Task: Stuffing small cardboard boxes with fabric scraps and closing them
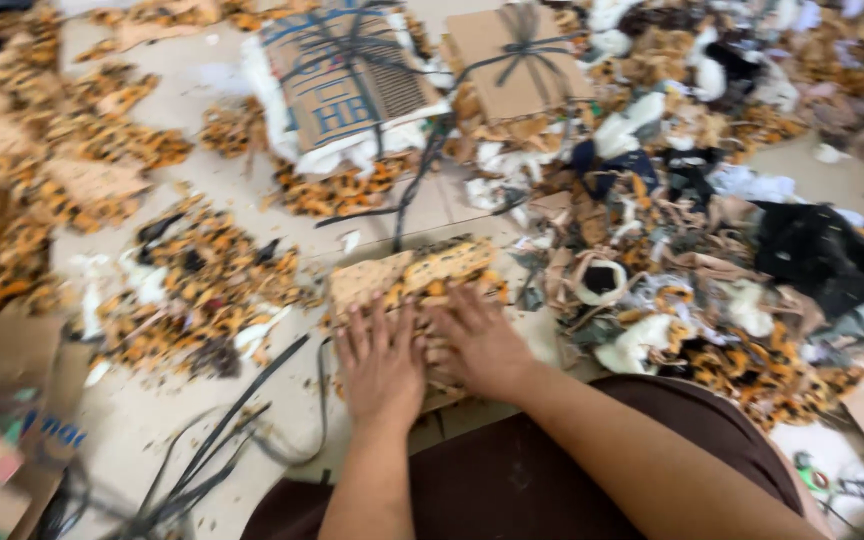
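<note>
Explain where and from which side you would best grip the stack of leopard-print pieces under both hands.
Probably grip the stack by its two short ends, from left and right: it lies flat and elongated, and the left hand and right hand already press its near part.

A pale tiled floor [157, 440] carries everything. Heaps of orange-and-black patterned fabric scraps [202, 285] lie spread across its left and middle. To the right sits a mixed pile of tan, white and black offcuts [672, 260]. At the far side rest two bundles topped with brown cardboard and tied with dark cord: a larger one [347, 85] and a smaller one [517, 60] just beside it. Loose black straps [217, 440] trail over the near floor. Flattened cardboard [2, 420] lies at the near left. A small flat stack of patterned pieces [417, 275] lies in the middle.
</note>
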